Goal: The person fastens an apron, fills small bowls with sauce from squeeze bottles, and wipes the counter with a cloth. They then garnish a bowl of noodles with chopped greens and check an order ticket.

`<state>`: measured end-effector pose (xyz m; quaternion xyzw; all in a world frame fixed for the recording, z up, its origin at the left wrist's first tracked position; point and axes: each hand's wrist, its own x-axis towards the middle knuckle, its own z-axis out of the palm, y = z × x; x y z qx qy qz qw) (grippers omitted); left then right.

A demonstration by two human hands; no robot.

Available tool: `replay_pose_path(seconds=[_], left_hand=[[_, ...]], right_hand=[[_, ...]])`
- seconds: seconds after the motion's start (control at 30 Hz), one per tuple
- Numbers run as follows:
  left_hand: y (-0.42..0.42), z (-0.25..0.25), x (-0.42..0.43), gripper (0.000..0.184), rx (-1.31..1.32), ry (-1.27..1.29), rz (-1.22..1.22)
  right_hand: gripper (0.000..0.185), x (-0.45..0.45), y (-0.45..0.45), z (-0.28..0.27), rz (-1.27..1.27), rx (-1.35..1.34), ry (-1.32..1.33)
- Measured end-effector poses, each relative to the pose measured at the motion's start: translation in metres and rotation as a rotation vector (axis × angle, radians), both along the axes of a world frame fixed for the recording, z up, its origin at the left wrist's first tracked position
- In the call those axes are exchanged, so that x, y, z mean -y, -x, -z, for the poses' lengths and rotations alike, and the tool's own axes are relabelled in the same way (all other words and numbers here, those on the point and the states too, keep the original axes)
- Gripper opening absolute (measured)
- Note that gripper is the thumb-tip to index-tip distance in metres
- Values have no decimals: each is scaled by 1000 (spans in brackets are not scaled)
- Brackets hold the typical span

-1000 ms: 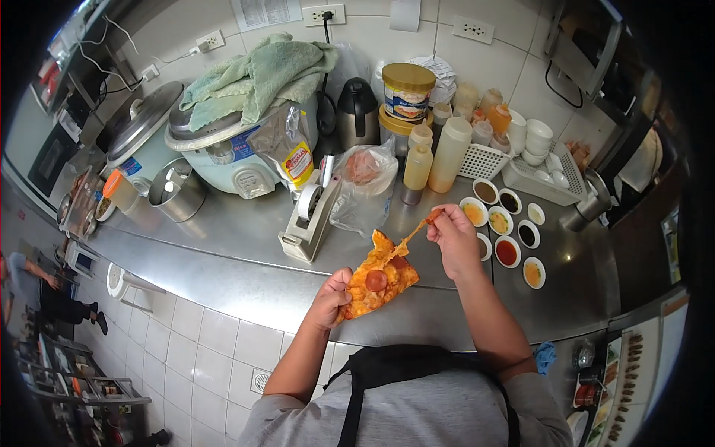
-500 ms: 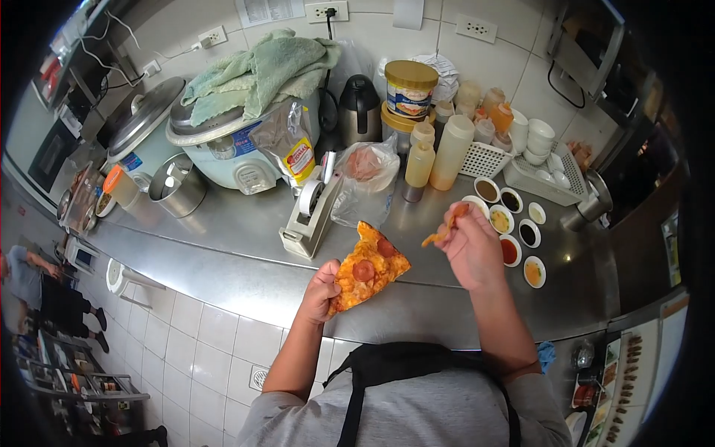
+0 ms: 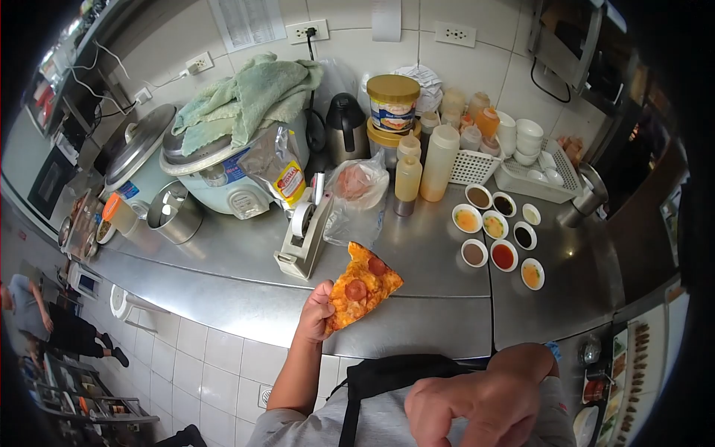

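Observation:
My left hand [image 3: 318, 311] grips a pizza slice [image 3: 363, 289] by its left edge, above the front of the steel counter [image 3: 439, 316]. Two pepperoni rounds show on the orange cheese. My right hand [image 3: 477, 410] is raised close to the camera at the bottom, in front of the grey shirt. Its fingers curl downward and their tips are cut off by the frame, so anything in them is hidden. Beyond the slice stands a tape dispenser [image 3: 302, 237], beside a plastic bag [image 3: 356, 195].
Small sauce bowls [image 3: 504, 256] stand at the right, near squeeze bottles [image 3: 441, 162] and a white basket [image 3: 536, 179]. Rice cookers [image 3: 223, 182] with a green towel [image 3: 249, 97] are at the back left. Another person [image 3: 45, 313] stands at the far left.
My right hand has pulled a strip of topping off the slice and moved back toward the camera. The strip is out of sight. My left hand still holds the slice, slightly farther left.

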<state>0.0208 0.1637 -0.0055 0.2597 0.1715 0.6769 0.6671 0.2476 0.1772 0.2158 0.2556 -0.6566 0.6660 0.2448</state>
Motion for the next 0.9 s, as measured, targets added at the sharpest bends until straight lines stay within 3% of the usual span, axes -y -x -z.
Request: replay_pose_path(seconds=[0.03, 0.07, 0.13, 0.2, 0.27, 0.33, 0.37, 0.43, 0.57, 0.77, 0.83, 0.9], left_hand=[[0, -2, 0, 19, -12, 6, -2], [-1, -2, 1, 19, -12, 14, 1], [-2, -2, 1, 19, -22, 12, -7], [-3, -1, -1, 18, -24, 11, 20], [-7, -3, -4, 18, -22, 8, 43], [-13, -11, -8, 15, -122, -3, 120], [-15, -14, -11, 15, -123, -1, 122], [-22, -17, -15, 16, -127, -1, 203], [-32, -24, -25, 16, -123, 16, 300], [-32, -12, -62, 18, -205, -41, 502], [-37, -26, -82, 35, -547, 183, -60], [-23, 9, -120, 55, -736, 353, -408]], right_hand=[[36, -3, -3, -1, -18, -37, -76], [36, -6, -7, 0, -15, -37, -69], [12, -15, -15, 6, 325, 10, -84], [19, -37, -22, 32, 673, 268, 59], [28, -74, -15, 83, 1010, 602, 11], [32, -94, -17, 126, 838, 831, 378], [32, -99, -18, 141, 839, 830, 380], [36, -101, -20, 165, 420, 723, 851], [42, -97, -30, 177, 229, 587, 1022], [40, -84, -46, 178, 319, 369, 1074], [40, -85, -56, 177, 349, 317, 1088], [40, -85, -69, 179, 381, 267, 1100]])
